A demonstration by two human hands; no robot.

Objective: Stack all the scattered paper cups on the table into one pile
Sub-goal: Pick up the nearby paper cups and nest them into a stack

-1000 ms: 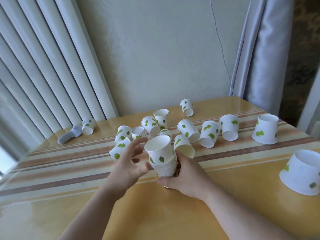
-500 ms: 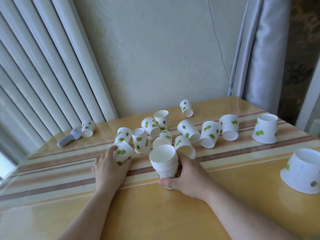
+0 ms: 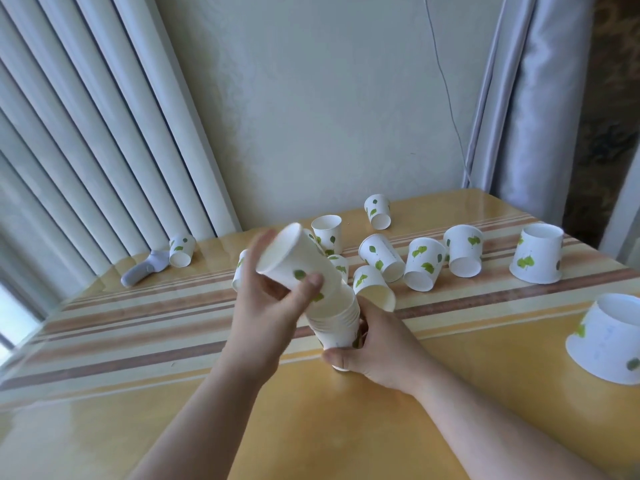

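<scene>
The left hand [image 3: 266, 306] pinches a tilted paper cup [image 3: 298, 263], its base entering the stack [image 3: 337, 322] that the right hand [image 3: 374, 344] grips low on the yellow table [image 3: 311, 427]. Loose cups [image 3: 422, 268] lie scattered behind; a sock [image 3: 143, 270] rests far left.

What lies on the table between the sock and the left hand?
In the head view, one paper cup on its side beside the sock; then bare striped table up to the left hand.
</scene>
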